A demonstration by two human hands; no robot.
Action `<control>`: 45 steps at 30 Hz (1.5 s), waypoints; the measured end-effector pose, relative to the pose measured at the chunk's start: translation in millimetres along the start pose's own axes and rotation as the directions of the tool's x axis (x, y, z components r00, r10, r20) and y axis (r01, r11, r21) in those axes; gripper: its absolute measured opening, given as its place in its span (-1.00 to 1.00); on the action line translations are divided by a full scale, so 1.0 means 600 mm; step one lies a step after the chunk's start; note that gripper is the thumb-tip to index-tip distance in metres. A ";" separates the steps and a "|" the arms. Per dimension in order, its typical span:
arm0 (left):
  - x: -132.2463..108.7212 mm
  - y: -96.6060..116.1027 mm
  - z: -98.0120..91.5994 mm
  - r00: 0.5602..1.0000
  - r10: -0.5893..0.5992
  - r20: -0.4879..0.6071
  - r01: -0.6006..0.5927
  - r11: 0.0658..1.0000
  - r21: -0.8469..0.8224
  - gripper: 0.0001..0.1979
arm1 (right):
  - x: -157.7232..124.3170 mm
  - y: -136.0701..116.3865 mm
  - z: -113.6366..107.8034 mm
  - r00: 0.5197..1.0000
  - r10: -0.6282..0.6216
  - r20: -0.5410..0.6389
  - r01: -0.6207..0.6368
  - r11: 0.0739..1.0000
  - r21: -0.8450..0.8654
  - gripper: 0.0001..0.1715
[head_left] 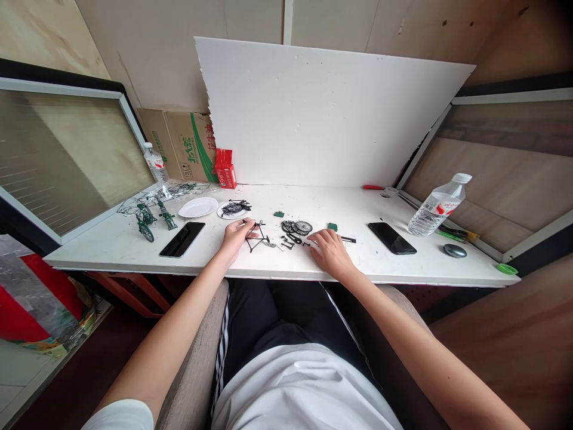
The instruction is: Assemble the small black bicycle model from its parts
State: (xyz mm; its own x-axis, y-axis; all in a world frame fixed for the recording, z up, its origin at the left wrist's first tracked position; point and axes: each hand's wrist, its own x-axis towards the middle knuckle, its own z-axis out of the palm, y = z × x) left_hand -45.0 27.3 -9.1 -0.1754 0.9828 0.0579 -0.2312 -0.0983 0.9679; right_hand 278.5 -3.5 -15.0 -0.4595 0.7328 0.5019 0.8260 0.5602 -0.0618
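Note:
My left hand (236, 235) rests on the white table (134, 251) with its fingers pinched on a small black model bicycle frame (256, 234). My right hand (329, 251) lies on the table with its fingers curled down over tiny black parts (289, 242); what it holds, if anything, is hidden. Black model wheels (299, 227) lie between and just beyond my hands. A small white plate (231, 209) behind my left hand holds more black pieces.
Green model bicycles (150, 218) and clear sprues stand at the far left beside an empty white plate (197, 207). Black phones lie at left (182, 239) and right (391, 237). A water bottle (437, 206) lies at right. A white foam board (331, 113) leans at the back.

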 end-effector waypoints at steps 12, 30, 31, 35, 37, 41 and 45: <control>0.057 -0.016 -0.048 0.988 0.153 -0.016 -0.130 0.884 0.449 -0.53 | 0.004 0.006 0.004 0.999 -0.050 0.017 0.048 0.994 0.100 -0.56; 0.054 -0.031 -0.044 0.912 0.398 0.098 -0.342 0.606 0.718 -0.86 | 0.091 -0.003 0.058 0.992 -0.106 0.068 0.091 0.976 0.199 -0.52; 0.054 -0.031 -0.044 0.913 0.398 0.089 -0.335 0.607 0.720 -0.87 | 0.090 -0.003 0.058 0.991 -0.115 0.062 0.100 0.972 0.211 -0.53; 0.058 -0.035 -0.046 0.914 0.399 0.068 -0.322 0.614 0.720 -0.88 | 0.084 -0.005 0.059 0.995 -0.092 0.035 0.080 0.966 0.248 -0.55; 0.060 -0.038 -0.048 0.916 0.395 0.070 -0.320 0.614 0.722 -0.87 | 0.083 -0.006 0.059 0.997 -0.075 0.014 0.069 0.965 0.253 -0.58; 0.064 -0.044 -0.051 0.918 0.389 0.070 -0.316 0.615 0.722 -0.86 | 0.082 -0.012 0.054 0.997 -0.069 -0.020 0.072 0.968 0.240 -0.63; 0.069 -0.050 -0.055 0.913 0.396 0.101 -0.340 0.600 0.724 -0.85 | 0.081 -0.015 0.049 0.998 -0.040 -0.039 0.047 0.975 0.216 -0.67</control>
State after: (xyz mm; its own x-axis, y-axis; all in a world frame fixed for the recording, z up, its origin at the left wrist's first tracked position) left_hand -76.6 65.5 -43.6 -0.1551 0.8741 0.4603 0.6136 -0.2799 0.7384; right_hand 238.9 38.2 -15.3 -0.4788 0.6945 0.5370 0.7133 0.6644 -0.2231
